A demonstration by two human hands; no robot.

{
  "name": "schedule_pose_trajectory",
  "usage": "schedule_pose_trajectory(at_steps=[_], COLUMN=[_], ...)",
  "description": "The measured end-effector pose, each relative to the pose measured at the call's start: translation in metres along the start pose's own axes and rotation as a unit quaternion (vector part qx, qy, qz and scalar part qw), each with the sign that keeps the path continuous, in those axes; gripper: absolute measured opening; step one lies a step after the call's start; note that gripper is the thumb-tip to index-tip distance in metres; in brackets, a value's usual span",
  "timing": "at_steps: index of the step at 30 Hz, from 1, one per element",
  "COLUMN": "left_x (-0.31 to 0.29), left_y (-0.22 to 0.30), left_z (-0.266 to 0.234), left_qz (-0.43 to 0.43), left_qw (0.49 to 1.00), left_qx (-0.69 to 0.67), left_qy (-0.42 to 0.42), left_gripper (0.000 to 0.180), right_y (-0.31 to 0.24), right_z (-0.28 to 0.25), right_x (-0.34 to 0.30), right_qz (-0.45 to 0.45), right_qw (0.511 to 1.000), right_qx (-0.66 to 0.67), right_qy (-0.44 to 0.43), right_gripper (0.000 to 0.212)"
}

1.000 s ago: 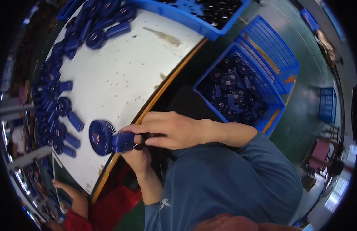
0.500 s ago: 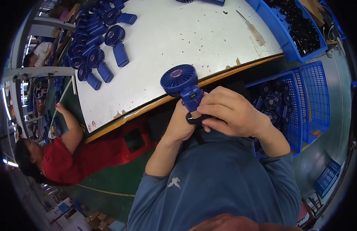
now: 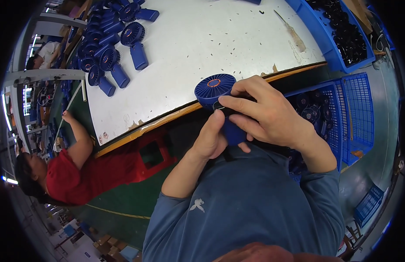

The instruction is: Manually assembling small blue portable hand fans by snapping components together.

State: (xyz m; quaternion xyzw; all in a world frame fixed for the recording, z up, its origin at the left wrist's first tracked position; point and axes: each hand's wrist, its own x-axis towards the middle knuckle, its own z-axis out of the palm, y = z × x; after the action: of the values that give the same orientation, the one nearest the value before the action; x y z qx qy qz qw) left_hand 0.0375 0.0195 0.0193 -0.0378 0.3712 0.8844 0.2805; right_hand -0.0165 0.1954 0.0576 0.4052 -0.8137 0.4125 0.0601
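In front of the table edge I hold a blue handheld fan (image 3: 215,87), its round slotted head up and its handle down toward my body. My left hand (image 3: 210,137) is closed around the handle from the left, with fingertips showing past its lower end. From the right, my right hand (image 3: 270,111) is closed at the fan's neck, thumb and fingers pressing there. A small black piece (image 3: 220,106) lies under these fingertips, against the neck; its full shape is hidden.
Several blue fans (image 3: 135,46) lie on the white table (image 3: 180,56) at the far left. A screwdriver (image 3: 294,35) rests near a blue bin (image 3: 318,32) of small black parts. Below right stands a blue crate (image 3: 335,118) with fans. A person in red (image 3: 71,179) sits at left.
The fan has shifted slightly right and turned in my hands. My right fingers have moved up from the handle's lower part to the neck; the black loop there is now out of sight.
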Motion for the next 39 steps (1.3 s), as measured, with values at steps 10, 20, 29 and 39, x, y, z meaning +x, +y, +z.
schedule_pose_trajectory(at_steps=[10,20,29,39], left_x=[0.010,0.039,0.089,0.048], left_y=[-0.014,0.057,0.192,0.057], left_z=[0.016,0.030,-0.154,-0.060], left_qz=[0.049,0.286,0.143,0.238], left_qw=[0.982,0.666,0.480,0.877], left_qx=[-0.077,0.689,0.755,0.306], left_qy=[0.163,-0.023,0.424,0.283], left_gripper=[0.056,0.106,0.086,0.046], right_y=[-0.024,0.016,0.173,0.063], right_z=[0.019,0.055,0.085,0.049], right_x=[-0.013,-0.151,-0.567,-0.201], right_qz=[0.081,0.303,0.712,0.463], right_qw=[0.994,0.711,0.554,0.813], right_qx=[-0.068,0.539,0.094,0.231], right_qy=[0.010,0.335,0.420,0.267], right_gripper=[0.066,0.062,0.018,0.036])
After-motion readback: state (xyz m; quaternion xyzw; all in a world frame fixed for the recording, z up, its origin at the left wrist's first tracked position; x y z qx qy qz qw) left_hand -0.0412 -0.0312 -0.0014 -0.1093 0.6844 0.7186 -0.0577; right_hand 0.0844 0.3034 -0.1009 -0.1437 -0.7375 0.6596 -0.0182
